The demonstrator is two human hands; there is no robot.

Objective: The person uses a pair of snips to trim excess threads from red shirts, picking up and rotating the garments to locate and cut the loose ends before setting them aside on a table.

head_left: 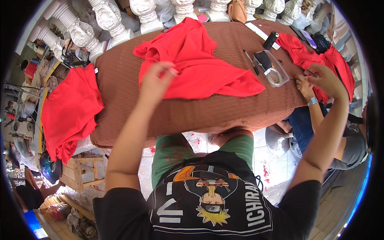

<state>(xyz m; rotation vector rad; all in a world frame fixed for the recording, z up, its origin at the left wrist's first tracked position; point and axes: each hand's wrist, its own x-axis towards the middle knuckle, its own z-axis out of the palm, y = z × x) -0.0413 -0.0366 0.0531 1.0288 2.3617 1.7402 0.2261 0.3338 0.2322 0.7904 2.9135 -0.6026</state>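
My left hand [154,82] is raised above a red cloth garment [200,64] spread in loose folds on the table. Its fingers look pinched together but are blurred, and I cannot make out what is between them. On the right, my right hand [330,82] is bent inward, its fingers closed on a small dark metal tool [311,73] whose exact kind does not show. A co-worker's hand [305,87], with a watch on the wrist, is just beside it. Past these hands lies another red garment [338,64].
A brown cloth covers the table [116,86]. A clear plastic box [276,76] holding tape rolls, a black pen [251,62] and a black thread spool [271,40] lie right of centre. More red cloth [74,106] hangs over the left end. White ornate balusters [108,20] line the far edge.
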